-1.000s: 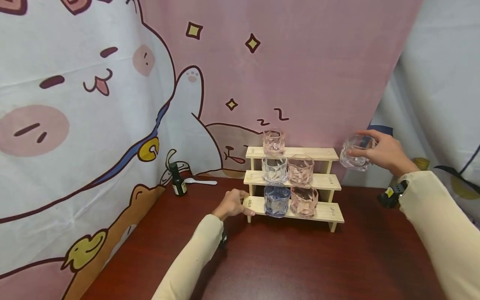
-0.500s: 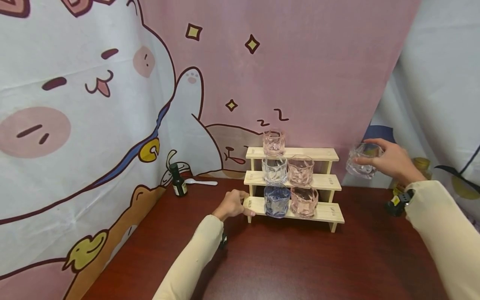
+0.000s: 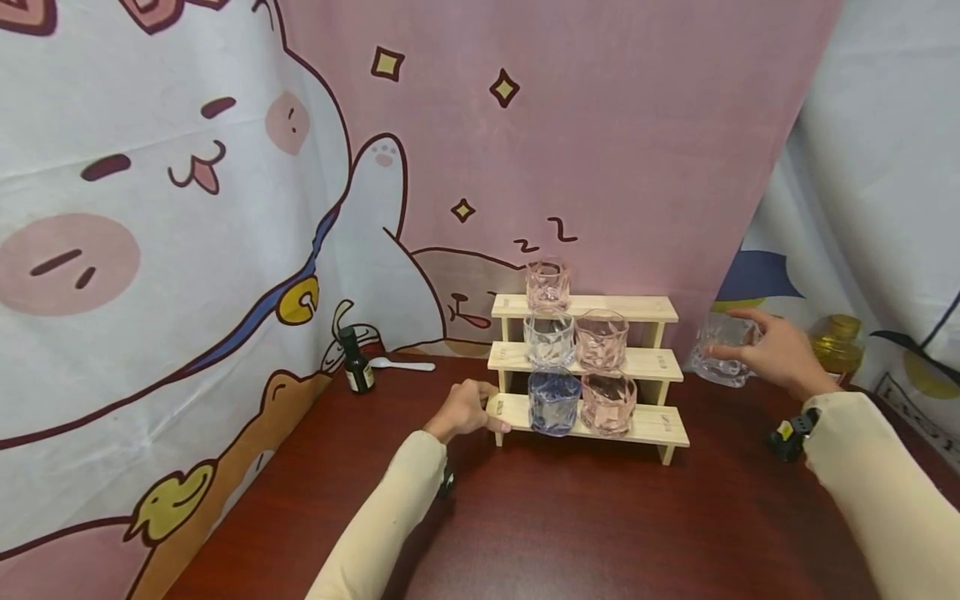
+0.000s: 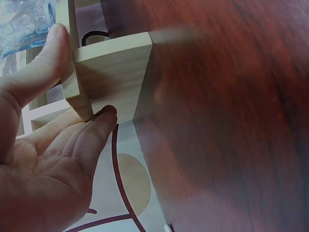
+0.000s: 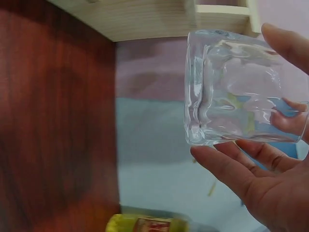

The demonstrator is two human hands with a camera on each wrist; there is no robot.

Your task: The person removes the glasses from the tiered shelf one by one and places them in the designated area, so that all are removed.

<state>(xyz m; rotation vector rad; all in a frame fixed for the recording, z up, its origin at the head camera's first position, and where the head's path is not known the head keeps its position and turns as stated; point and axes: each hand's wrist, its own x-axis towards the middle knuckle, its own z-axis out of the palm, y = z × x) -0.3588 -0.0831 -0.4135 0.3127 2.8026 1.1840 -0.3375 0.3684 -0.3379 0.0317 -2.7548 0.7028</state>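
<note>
My left hand (image 3: 467, 406) grips the left end of the bottom tier of a three-step wooden display stand (image 3: 660, 427). In the left wrist view its thumb lies on the board and its fingers reach beneath. To the right of the stand, my right hand (image 3: 780, 352) holds a clear drinking glass (image 5: 241, 92) between thumb and fingers, off the table. On the tiers stand a pink glass (image 3: 548, 287) at the top, a clear glass (image 3: 549, 340) and a pink glass (image 3: 602, 340) in the middle, and a blue glass (image 3: 554, 404) and a pink glass (image 3: 608, 405) at the bottom.
Behind my right hand is a yellow bottle (image 3: 838, 346). A small dark bottle (image 3: 356, 362) and a white plastic spoon (image 3: 402, 364) are at the back left of the red-brown table (image 3: 570, 525). Printed cloth (image 3: 600, 150) hangs close behind the stand.
My right hand has carried the clear glass slightly right, then lowered it from top-tier height towards the table. The left hand and the glasses on the stand have stayed put.
</note>
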